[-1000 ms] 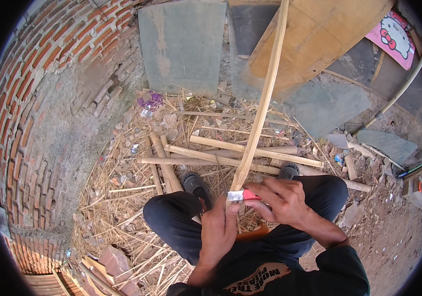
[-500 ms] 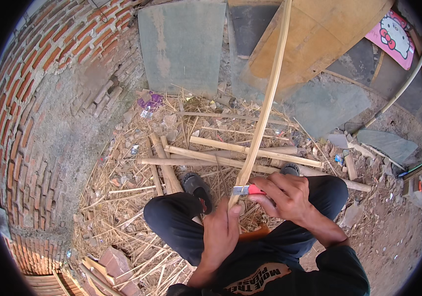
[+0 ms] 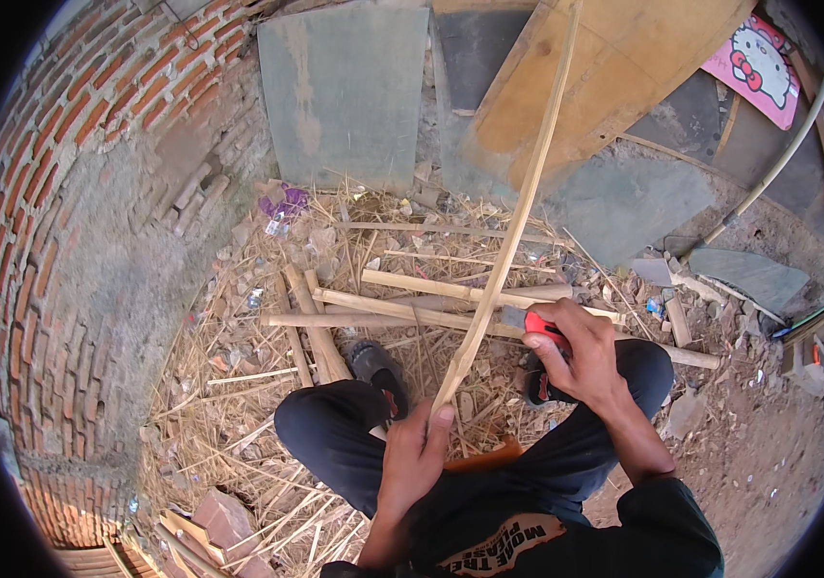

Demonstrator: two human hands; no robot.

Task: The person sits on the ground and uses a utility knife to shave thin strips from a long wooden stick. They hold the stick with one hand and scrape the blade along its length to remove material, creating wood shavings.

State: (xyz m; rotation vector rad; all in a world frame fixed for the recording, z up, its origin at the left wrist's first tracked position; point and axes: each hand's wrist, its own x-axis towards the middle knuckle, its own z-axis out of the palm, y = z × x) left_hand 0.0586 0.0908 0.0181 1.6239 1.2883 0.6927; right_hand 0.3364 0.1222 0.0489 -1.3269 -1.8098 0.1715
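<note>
A long pale bamboo strip point(image 3: 520, 223) rises from between my knees and runs up past the top of the view. My left hand point(image 3: 414, 453) is closed around its lower end, with the thumb along it. In my right hand point(image 3: 583, 354) is a red-handled utility knife point(image 3: 540, 328), its short flat blade pointing left. The blade tip sits close to the right side of the strip; a small gap seems to separate them. Near my left hand the strip is rougher and slightly bent. An orange object point(image 3: 485, 457), mostly hidden, lies between my thighs.
Several cut bamboo pieces point(image 3: 412, 301) lie crossed on the debris-strewn ground ahead of my feet. A brick wall point(image 3: 55, 241) stands on the left. Flat grey panels point(image 3: 345, 96) and a tan board point(image 3: 614, 77) lean at the back. Broken brick point(image 3: 224, 520) lies lower left.
My right hand has moved the knife up and right, off the strip's lower end. My left hand and the strip's lower end have shifted slightly left and down.
</note>
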